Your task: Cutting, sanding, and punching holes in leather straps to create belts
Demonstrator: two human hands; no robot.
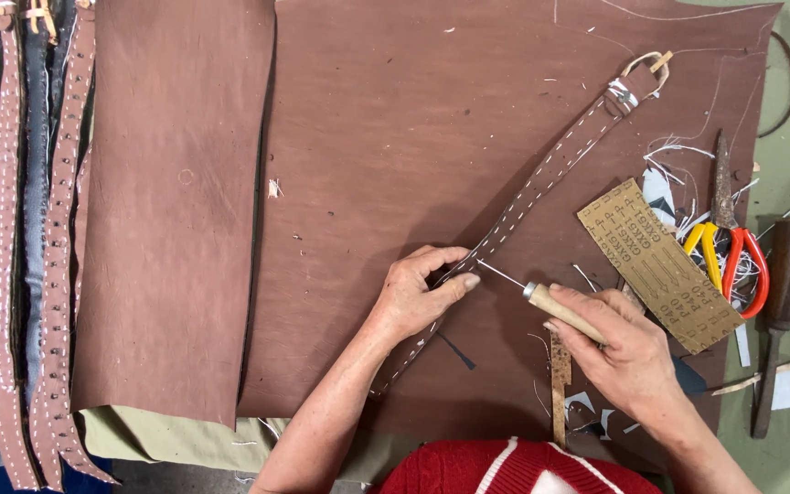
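So the person's got a brown leather belt strap [541,178] lying diagonally across a big brown leather sheet [395,137] on the bench. The left hand [418,291] is pinching the strap down, thumb and fingers closed on it about midway along. The right hand [619,348] is wrapped around a wooden-handled awl [546,302], with the metal tip pointed right at the strap's edge beside the left thumb.

Progress-wise, it looks pretty far along to me: white stitching runs down both edges from the buckle end [644,73] to the hands, and there seems to be some below the left hand too, though that lower bit is partly hidden so I can't be sure.

Off to the right there's a piece of sandpaper [660,265], scissors with yellow and red handles [729,252] and thread scraps. A stack of stitched belts [38,229] hangs on the far left.
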